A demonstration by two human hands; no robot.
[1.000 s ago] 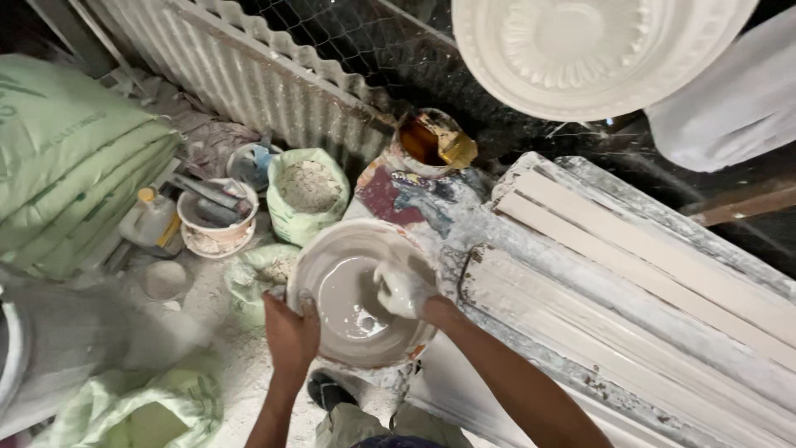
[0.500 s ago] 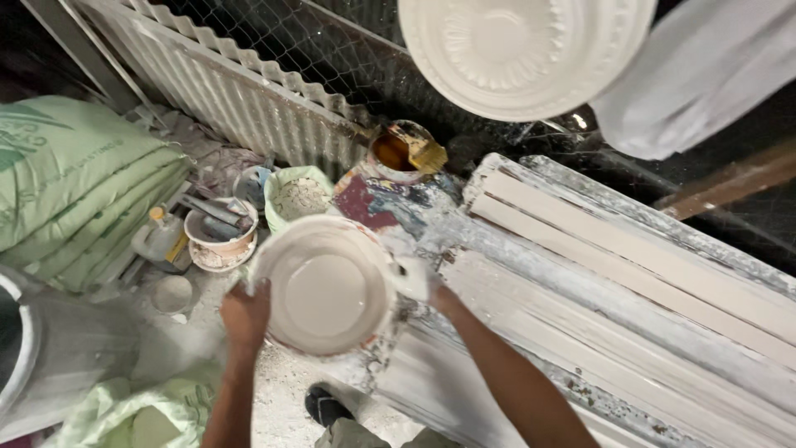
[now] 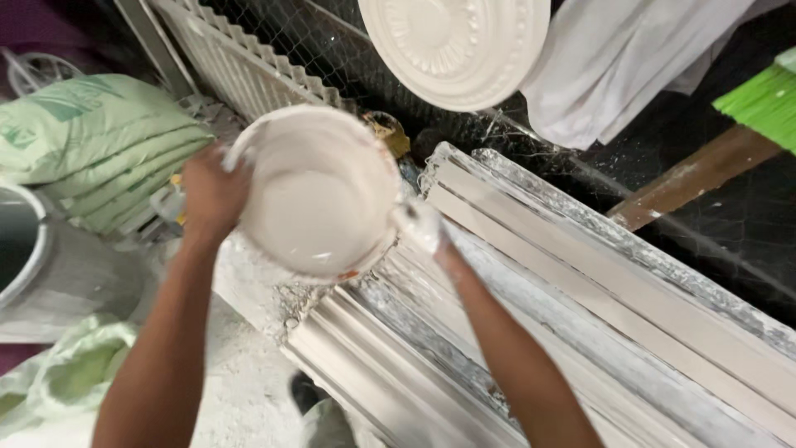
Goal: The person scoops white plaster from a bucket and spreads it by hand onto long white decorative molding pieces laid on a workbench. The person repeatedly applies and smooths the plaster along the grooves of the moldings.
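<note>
Since half a second earlier the bucket (image 3: 319,195) had come up and over, off the floor side and toward the long mould (image 3: 580,299), so it filled way more of the view and the small tubs that sat below it were gone from sight. One white bucket, tilted so its mouth faced up at the camera, with pale wet plaster sitting in the bottom.

Both hands were on it. Left hand (image 3: 211,195) had its fingers clamped over the rim on the left side, right hand (image 3: 419,224), caked in white, gripped the opposite rim. So the bucket sat dead between the two hands, neither one nearer, held in the air just over the near-left end of the mould.

That mould's long axis ran from lower left up toward the right, away from the bucket, with several parallel ridges along it, so the bucket hung at one end and not over the middle.

Rest of the count: one round plaster rosette (image 3: 456,46) hanging up top, one white cloth (image 3: 613,58) next to it, a stack of green sacks (image 3: 99,149) on the left, one grey drum (image 3: 33,249) at the left edge.
</note>
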